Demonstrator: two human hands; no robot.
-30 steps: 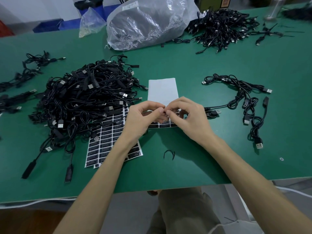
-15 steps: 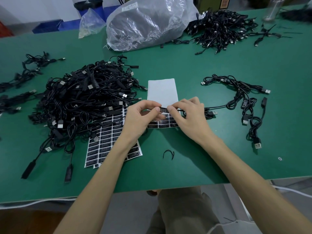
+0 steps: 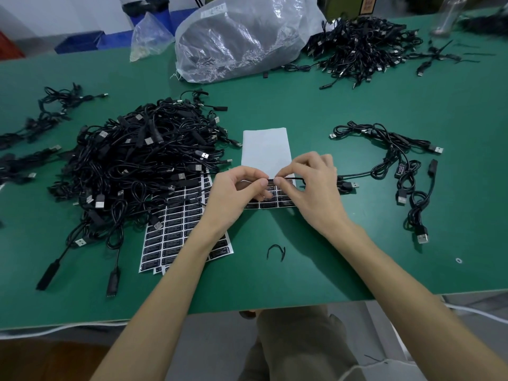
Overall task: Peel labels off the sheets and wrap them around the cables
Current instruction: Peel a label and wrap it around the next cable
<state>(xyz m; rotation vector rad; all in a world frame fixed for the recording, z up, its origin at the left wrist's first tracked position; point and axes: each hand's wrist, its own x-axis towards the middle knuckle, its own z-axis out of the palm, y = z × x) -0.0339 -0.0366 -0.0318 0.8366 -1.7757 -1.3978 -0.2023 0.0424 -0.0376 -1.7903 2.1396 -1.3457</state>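
Near the table (image 3: 302, 276) edge lies a small black tie (image 3: 275, 251). A little farther, the left hand (image 3: 233, 196) and right hand (image 3: 316, 188) meet above a label sheet (image 3: 275, 203) that is mostly peeled bare. The fingers of both hands pinch a black label (image 3: 272, 180) on a thin cable (image 3: 345, 185), which runs off to the right. The label could go on crooked if its sticky ends do not line up. It could also stick to a fingertip, or crease. Beside the left arm a full sheet (image 3: 176, 232) sits half under the big cable pile (image 3: 132, 160), where wires could snag it. Farther back lies a plastic bag (image 3: 242, 37).
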